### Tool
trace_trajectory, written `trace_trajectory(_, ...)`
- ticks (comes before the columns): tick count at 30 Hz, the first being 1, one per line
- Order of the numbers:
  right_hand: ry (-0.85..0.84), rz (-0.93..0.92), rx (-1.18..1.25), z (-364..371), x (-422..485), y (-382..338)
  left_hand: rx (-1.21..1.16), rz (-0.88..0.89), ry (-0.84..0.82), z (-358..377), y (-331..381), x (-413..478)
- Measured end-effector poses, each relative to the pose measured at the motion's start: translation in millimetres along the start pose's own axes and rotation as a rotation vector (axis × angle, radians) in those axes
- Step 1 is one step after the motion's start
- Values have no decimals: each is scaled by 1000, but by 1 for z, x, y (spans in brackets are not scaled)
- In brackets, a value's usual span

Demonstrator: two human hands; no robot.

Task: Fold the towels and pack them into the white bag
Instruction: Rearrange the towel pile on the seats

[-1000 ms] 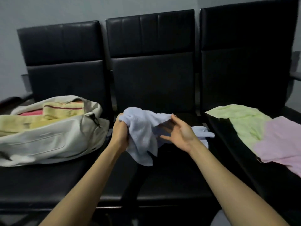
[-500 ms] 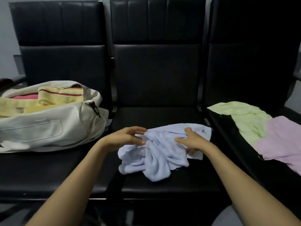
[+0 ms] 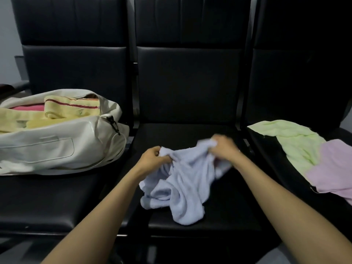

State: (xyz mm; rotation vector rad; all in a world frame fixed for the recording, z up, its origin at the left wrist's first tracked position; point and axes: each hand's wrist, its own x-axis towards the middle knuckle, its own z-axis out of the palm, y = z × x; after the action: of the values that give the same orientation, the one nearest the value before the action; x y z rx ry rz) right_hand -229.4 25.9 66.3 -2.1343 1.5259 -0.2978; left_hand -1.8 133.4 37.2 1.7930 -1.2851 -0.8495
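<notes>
Both hands have got hold of it: the left hand pinches one end of the crumpled pale blue terry towel, and the right hand grips the bunched far corner. The held edge runs left to right between them. The rest sags toward the person onto the black padded middle seat. The glossy white duffel bag sits open on the left, closer to the left hand.

The white bag fills the back of the left seat, leaving its front edge open. The middle seat is open behind the blue towel. The green towel and pink towel cover the right seat.
</notes>
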Motion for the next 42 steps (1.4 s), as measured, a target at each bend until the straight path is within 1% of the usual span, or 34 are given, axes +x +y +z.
trace_trajectory(1,219,-62,117,-11,7,-6,-41,-16,31,-2,0,2)
trace_trajectory(2,303,-129,269,-22,5,-16,-68,-62,42,-4,-1,5)
trace_trajectory(3,290,-179,343,-25,5,-22,-87,-134,28,-6,-4,8)
trace_trajectory(4,247,-206,314,-26,-1,-28,-89,-223,-4,-8,-6,9)
trace_trajectory(6,86,-175,91,-10,-8,-31,-69,-387,-113,-10,-12,7)
trace_trajectory(7,0,-141,41,4,-10,-27,-66,-418,-144,-10,-14,5)
trace_trajectory(9,-126,-53,75,34,-19,-18,0,-447,-168,-11,-14,3)
trace_trajectory(10,-163,-30,65,46,-25,-16,63,-451,-171,-12,-12,1)
trace_trajectory(12,-149,3,-19,66,-33,-15,78,-457,-172,-12,-14,-1)
trace_trajectory(14,-88,87,-94,77,-37,-14,-59,-406,-121,-13,-13,-3)
trace_trajectory(16,-93,118,-138,78,-36,-10,-288,-316,-78,-16,-8,-8)
trace_trajectory(17,-86,93,-77,76,-35,-6,-415,-280,-65,-19,-5,-10)
trace_trajectory(18,-65,85,70,69,-35,-4,-526,-257,-46,-24,-3,-11)
trace_trajectory(19,-32,89,287,59,-36,0,-597,-243,-30,-28,0,-12)
trace_trajectory(20,-1,119,489,44,-39,1,-571,-246,-13,-32,0,-14)
trace_trajectory(21,11,156,634,31,-39,8,-422,-258,2,-35,0,-17)
trace_trajectory(22,0,166,701,18,-42,13,-139,-275,-4,-38,-5,-19)
trace_trajectory(23,-25,164,680,8,-45,20,155,-293,-49,-39,-10,-23)
trace_trajectory(24,-54,158,605,3,-48,27,379,-301,-123,-38,-14,-26)
trace_trajectory(25,-63,177,474,1,-50,33,521,-308,-191,-35,-17,-29)
trace_trajectory(26,-81,226,348,1,-53,37,572,-301,-205,-32,-22,-29)
trace_trajectory(28,-97,302,89,7,-53,42,583,-195,-75,-29,-25,-27)
trace_trajectory(29,-77,286,28,9,-54,40,560,-124,-6,-29,-22,-28)
trace_trajectory(30,-31,227,-9,10,-56,36,498,-79,12,-28,-20,-27)
trace_trajectory(31,7,136,-20,10,-59,31,422,-52,-35,-27,-16,-27)
trace_trajectory(32,5,40,-17,11,-61,27,341,-50,-140,-27,-12,-28)
trace_trajectory(33,-50,-60,-12,11,-64,24,319,-58,-286,-25,-9,-30)
trace_trajectory(35,-293,-181,-21,18,-74,17,449,-89,-558,-19,-4,-36)
trace_trajectory(36,-389,-225,-75,22,-77,14,573,-72,-605,-15,-7,-35)
trace_trajectory(37,-427,-275,-147,28,-78,13,663,-21,-585,-10,-11,-32)
trace_trajectory(38,-398,-324,-210,33,-76,14,688,41,-532,-7,-14,-29)
trace_trajectory(39,-336,-364,-220,37,-73,14,647,104,-468,-4,-15,-27)
trace_trajectory(40,-278,-381,-186,40,-71,15,557,137,-420,-3,-14,-27)
trace_trajectory(42,-218,-318,-22,40,-69,14,297,118,-277,-4,-8,-26)
